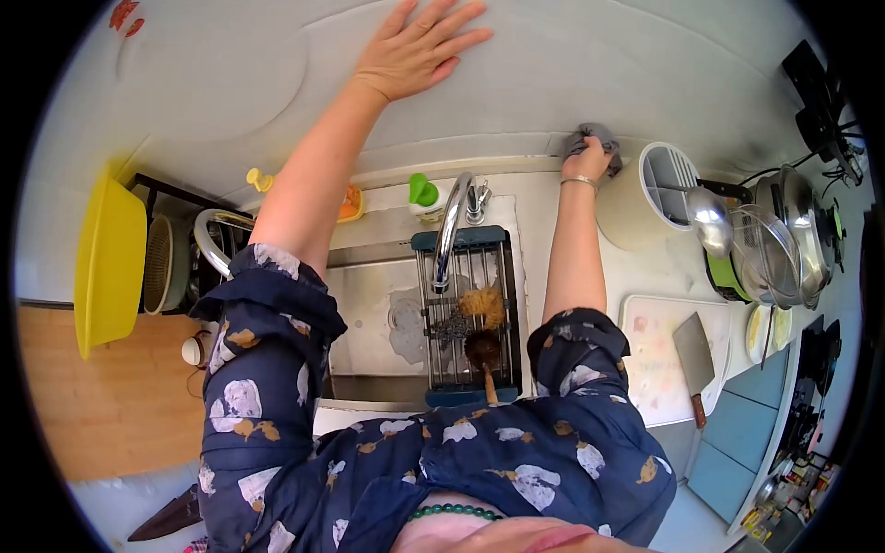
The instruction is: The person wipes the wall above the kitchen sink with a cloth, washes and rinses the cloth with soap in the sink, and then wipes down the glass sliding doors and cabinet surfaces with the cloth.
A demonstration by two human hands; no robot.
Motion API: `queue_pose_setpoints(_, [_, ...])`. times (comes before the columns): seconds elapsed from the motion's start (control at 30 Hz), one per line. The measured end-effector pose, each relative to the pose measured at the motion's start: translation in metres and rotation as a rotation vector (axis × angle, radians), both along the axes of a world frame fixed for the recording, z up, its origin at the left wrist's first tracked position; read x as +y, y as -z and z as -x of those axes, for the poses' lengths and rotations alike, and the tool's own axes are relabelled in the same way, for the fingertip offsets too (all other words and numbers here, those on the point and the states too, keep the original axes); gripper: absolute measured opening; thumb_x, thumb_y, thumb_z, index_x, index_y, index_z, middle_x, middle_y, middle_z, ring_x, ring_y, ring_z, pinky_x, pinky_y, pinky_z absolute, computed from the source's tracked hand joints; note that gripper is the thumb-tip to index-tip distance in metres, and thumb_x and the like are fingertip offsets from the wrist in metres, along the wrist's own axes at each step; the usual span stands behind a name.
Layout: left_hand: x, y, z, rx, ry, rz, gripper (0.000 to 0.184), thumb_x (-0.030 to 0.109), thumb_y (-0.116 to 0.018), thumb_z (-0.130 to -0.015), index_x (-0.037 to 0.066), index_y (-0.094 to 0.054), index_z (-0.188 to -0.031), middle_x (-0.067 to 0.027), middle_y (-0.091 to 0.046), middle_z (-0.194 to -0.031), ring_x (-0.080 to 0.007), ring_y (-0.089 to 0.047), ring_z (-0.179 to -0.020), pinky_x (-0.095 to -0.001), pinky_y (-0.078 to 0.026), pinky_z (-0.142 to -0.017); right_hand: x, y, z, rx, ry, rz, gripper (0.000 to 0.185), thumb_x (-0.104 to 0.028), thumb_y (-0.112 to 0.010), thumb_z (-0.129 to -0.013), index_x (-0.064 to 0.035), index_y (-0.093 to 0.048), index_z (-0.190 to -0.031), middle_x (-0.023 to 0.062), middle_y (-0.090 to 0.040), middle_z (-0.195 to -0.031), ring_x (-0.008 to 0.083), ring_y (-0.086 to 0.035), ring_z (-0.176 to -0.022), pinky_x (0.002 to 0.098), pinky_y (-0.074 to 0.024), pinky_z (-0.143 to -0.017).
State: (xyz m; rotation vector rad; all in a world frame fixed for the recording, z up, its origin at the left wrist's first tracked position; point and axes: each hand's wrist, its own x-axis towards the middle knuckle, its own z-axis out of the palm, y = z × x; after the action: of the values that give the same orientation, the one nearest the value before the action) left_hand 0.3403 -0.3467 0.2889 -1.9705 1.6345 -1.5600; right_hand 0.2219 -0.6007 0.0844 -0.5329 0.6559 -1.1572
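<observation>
Grey cloth (583,134) bunches around the fingers of the right hand (590,164), apparently clutched; the left hand (410,57) spreads its fingers.

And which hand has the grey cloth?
The right hand, with the bracelet on its wrist: its fingers grip the grey cloth. The left hand is spread out at the wall, holding nothing.

And nothing legible here, no readable word, no label, no brand, no number, no sign, anywhere in view
</observation>
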Motion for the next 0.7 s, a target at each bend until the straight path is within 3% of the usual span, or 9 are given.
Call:
queue_pose_setpoints(0.07, [-0.001,0.003,-0.002,0.002,0.007,0.007,0.052,0.031,-0.05,-0.081,0.027,-0.043,-0.132,0.0004,-0.034,-0.143,-0.0213,-0.026,-0.135,-0.0487,-0.005,-0.11,0.006,0.013,-0.017,0.241,-0.062,-0.022,0.031,0.003,-0.049,-0.073,0.0067,-0.053,-0.103,0.0109,-0.058,-0.098,0.021,-0.055,-0.085,0.0314,-0.0436,-0.083])
queue_pose_setpoints(0.13, [-0.001,0.002,-0.004,0.001,0.015,0.012,0.052,0.031,-0.05,-0.081,0.027,-0.043,-0.132,0.0003,-0.034,-0.143,-0.0215,-0.026,-0.135,-0.0488,-0.004,-0.11,0.04,0.015,-0.034,0.424,-0.11,0.07,0.034,0.002,-0.046,-0.074,0.0088,-0.049,-0.107,0.0141,-0.056,-0.11,0.0233,-0.055,-0.094,0.0299,-0.0413,-0.087])
queue_pose_setpoints(0.23, [-0.001,0.001,-0.001,-0.03,0.017,0.033,0.051,0.031,-0.049,-0.081,0.027,-0.044,-0.132,0.0001,-0.034,-0.143,-0.0218,-0.026,-0.135,-0.0484,-0.004,-0.11,0.084,0.031,-0.054,0.467,-0.301,-0.055,0.042,0.004,-0.042,-0.075,0.0118,-0.043,-0.116,0.02,-0.044,-0.129,0.0275,-0.046,-0.117,0.029,-0.0336,-0.097])
queue_pose_setpoints(0.3, [-0.001,-0.001,0.0,-0.02,0.027,0.034,0.051,0.03,-0.048,-0.082,0.026,-0.043,-0.132,0.0002,-0.034,-0.143,-0.0215,-0.026,-0.135,-0.0479,-0.004,-0.11,0.1,0.041,-0.066,0.53,-0.238,-0.009,0.039,0.003,-0.044,-0.074,0.0121,-0.046,-0.112,0.0186,-0.05,-0.12,0.0263,-0.053,-0.105,0.0294,-0.0401,-0.089])
queue_pose_setpoints(0.37, [-0.001,-0.001,0.0,-0.024,0.028,0.041,0.051,0.03,-0.048,-0.082,0.026,-0.043,-0.132,0.0003,-0.034,-0.143,-0.0213,-0.026,-0.135,-0.0476,-0.004,-0.11,0.11,0.025,-0.058,0.43,-0.465,-0.139,0.027,0.001,-0.052,-0.078,0.0051,-0.051,-0.105,0.013,-0.058,-0.1,0.0222,-0.056,-0.083,0.0349,-0.0458,-0.073])
queue_pose_setpoints(0.4, [-0.001,0.0,0.001,-0.023,0.033,0.045,0.051,0.03,-0.048,-0.082,0.027,-0.044,-0.132,0.0005,-0.034,-0.143,-0.021,-0.026,-0.135,-0.0474,-0.005,-0.111,0.113,0.024,-0.057,0.435,-0.464,-0.137,0.027,0.001,-0.052,-0.078,0.0051,-0.051,-0.105,0.013,-0.058,-0.1,0.0222,-0.056,-0.083,0.0349,-0.0458,-0.073])
queue_pose_setpoints(0.47, [-0.002,0.0,0.002,-0.03,0.026,0.048,0.051,0.031,-0.048,-0.081,0.027,-0.043,-0.132,0.0005,-0.034,-0.143,-0.0209,-0.027,-0.135,-0.0474,-0.005,-0.111,0.119,0.023,-0.056,0.214,-0.785,-0.262,0.02,-0.002,-0.055,-0.082,0.0017,-0.052,-0.102,0.0121,-0.058,-0.094,0.0234,-0.057,-0.082,0.039,-0.0467,-0.07])
queue_pose_setpoints(0.57, [-0.002,-0.002,0.001,-0.023,0.02,0.034,0.052,0.031,-0.049,-0.081,0.027,-0.043,-0.132,0.0007,-0.034,-0.144,-0.0206,-0.027,-0.135,-0.0475,-0.005,-0.11,0.131,0.019,-0.072,0.219,-1.051,-0.343,0.019,-0.002,-0.054,-0.083,0.0017,-0.053,-0.102,0.0121,-0.057,-0.096,0.0236,-0.057,-0.082,0.0384,-0.0464,-0.067])
queue_pose_setpoints(0.7, [-0.001,0.003,-0.001,-0.011,0.01,0.029,0.053,0.032,-0.049,-0.08,0.027,-0.043,-0.133,0.0012,-0.034,-0.144,-0.0201,-0.027,-0.135,-0.0475,-0.005,-0.11,0.127,0.003,-0.072,0.101,-1.091,-0.419,0.02,-0.003,-0.053,-0.086,-0.0003,-0.052,-0.105,0.0126,-0.058,-0.1,0.0268,-0.057,-0.091,0.0424,-0.0468,-0.077])
